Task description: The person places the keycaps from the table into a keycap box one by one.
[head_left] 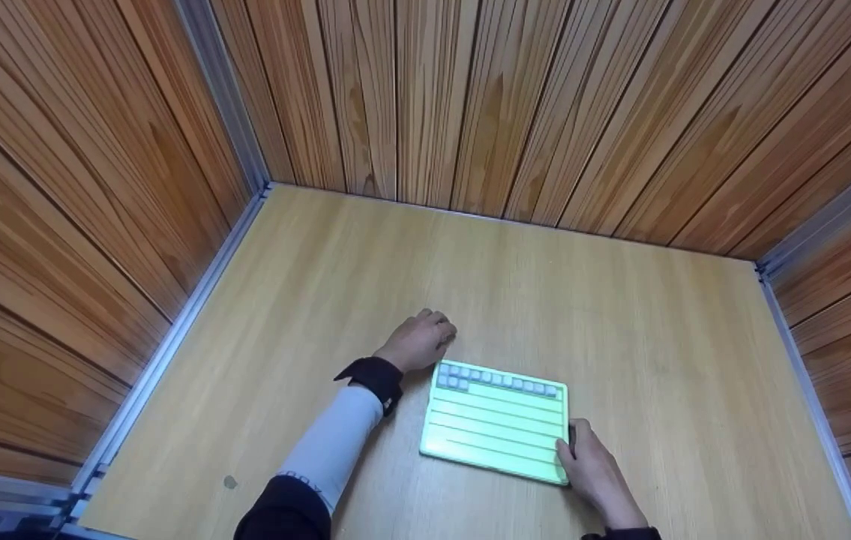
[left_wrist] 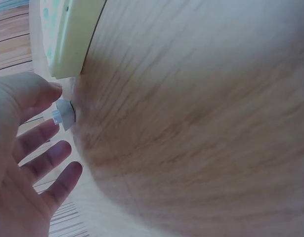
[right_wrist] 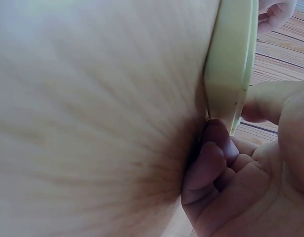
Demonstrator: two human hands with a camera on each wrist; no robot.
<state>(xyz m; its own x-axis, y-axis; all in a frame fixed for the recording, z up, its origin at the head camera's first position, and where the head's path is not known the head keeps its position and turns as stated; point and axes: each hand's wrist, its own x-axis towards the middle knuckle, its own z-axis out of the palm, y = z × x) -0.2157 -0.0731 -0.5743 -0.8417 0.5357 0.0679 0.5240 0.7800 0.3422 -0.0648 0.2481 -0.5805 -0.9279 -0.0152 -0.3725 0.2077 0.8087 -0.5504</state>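
Note:
A light green keycap tray (head_left: 496, 431) lies on the table, divided by ridges into rows. Pale blue-grey keycaps (head_left: 498, 377) fill its top row, with a few more at the left of the second. My right hand (head_left: 596, 471) grips the tray's right edge near the lower corner, thumb on top and fingers curled low at the side. Just beyond the upper left corner is my left hand (head_left: 419, 341), its fingers loosely bent and spread. In the left wrist view a single grey keycap (left_wrist: 65, 114) sits on the table between thumb and fingers, not visibly pinched.
The wooden table (head_left: 365, 255) is enclosed by plank walls (head_left: 425, 105) at the back and both sides. Metal rails (head_left: 170, 337) run along its edges. A small dark spot (head_left: 229, 482) marks the surface at front left.

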